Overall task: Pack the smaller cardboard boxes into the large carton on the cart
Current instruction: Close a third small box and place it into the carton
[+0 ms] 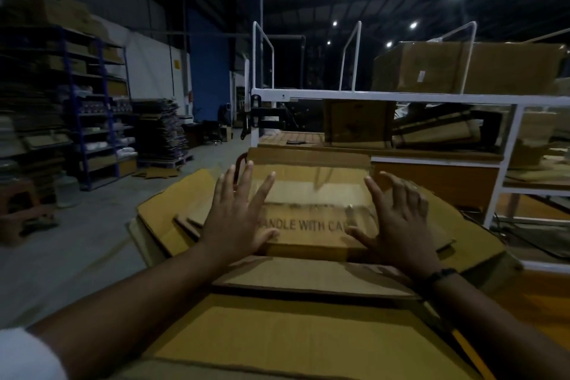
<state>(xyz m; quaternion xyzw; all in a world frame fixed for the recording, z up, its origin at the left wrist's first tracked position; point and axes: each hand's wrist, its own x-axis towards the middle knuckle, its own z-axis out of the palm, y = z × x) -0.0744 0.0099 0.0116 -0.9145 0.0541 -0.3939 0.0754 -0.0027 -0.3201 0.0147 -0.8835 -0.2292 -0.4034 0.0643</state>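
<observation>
**Printed box set between two spread grips, inside an open carton**

- Left grip (pixel 237 219): fingers straight and fanned wide, palm down. Thumb lies on the near left corner of the small cardboard box (pixel 311 194). Nothing pinched or curled around.
- Right grip (pixel 398 225): spread the same way, thumb reaching inward onto the box's near right corner. Black wristband (pixel 439 276) at the wrist.
- Small cardboard box: directly between the two grips, top face up, tape strip across the lid. "HANDLE WITH CARE" printed along the edge nearest the thumbs. Lower edge hidden behind a flap of the large carton (pixel 308 281).
- Large carton: flaps splayed outward, one left of the left grip, one right of the right grip, one beneath both wrists.
- Red handle (pixel 240 163): just beyond the left grip's fingertips, partly covered by them.
- White-framed worktop (pixel 370 97): beyond the right grip and to its right. Big brown box (pixel 462 71) on top.
- Blue shelving (pixel 92 102): well to the left of the left grip, stocked with cardboard.
- Stack of flattened cardboard (pixel 160 129): on the floor beside the shelving.
</observation>
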